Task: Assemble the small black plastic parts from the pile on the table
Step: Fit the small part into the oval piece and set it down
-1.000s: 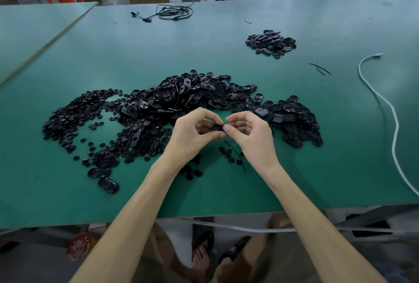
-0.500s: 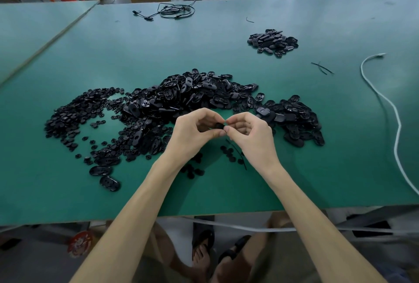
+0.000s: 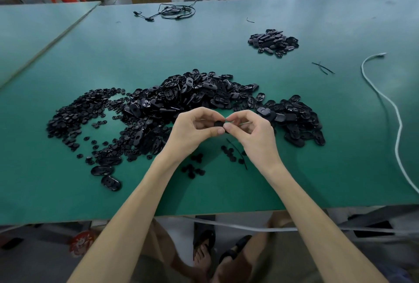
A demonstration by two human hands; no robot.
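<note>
Both hands, left hand and right hand, pinch one small black part just above the green surface.

Nearest, a few loose round pieces lie under the wrists. Above them the fingertips meet, each grip curled tight, thumb and forefinger closed on the same part. Just behind spreads the big pile of black parts. Farther right sits a smaller heap, a white cable runs along the right side, and a black cord lies near the far edge.
</note>
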